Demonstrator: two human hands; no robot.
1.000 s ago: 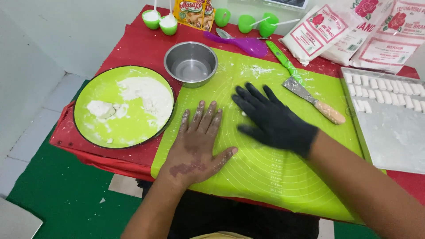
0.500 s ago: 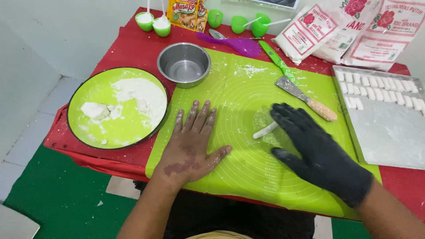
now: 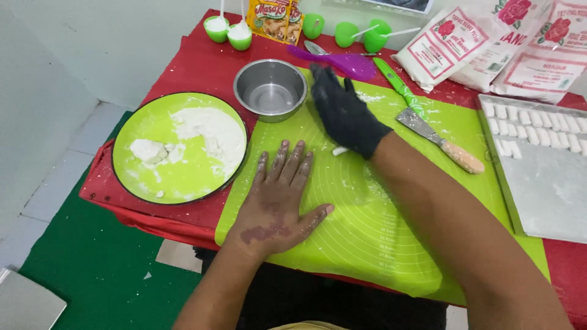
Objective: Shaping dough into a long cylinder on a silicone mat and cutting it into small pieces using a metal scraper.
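1. Left hand [image 3: 278, 205] is lying flat, bare and floury, on the near half of the green mat [image 3: 391, 244]; fingers are spread, gripping nothing, same spot as half a second back.
2. Right hand [image 3: 345, 113], in a black glove, is now sitting on the far part of the mat, just beside the steel bowl [image 3: 270, 87]; half a second ago it was on the near right part. Fingers are open and flat, palm pressing down, not clamped on anything.
3. Dough roll [image 3: 339, 150] is poking out from under the heel of the glove, near mat centre; most of it is hidden. Its long axis seems to be running left-right across the mat, visible end pointing left toward the bowl side.
4. Judgement: the forward shift is reading as a rolling stroke, thinning the dough.
5. Left of the mat, the green plate [image 3: 147, 183] is holding flour and a dough lump [image 3: 148, 150].
6. Right of the mat, the tray [image 3: 550, 201] is carrying rows of cut pieces [image 3: 532, 122]; a scraper [image 3: 437, 134] is lying on the mat's far right.
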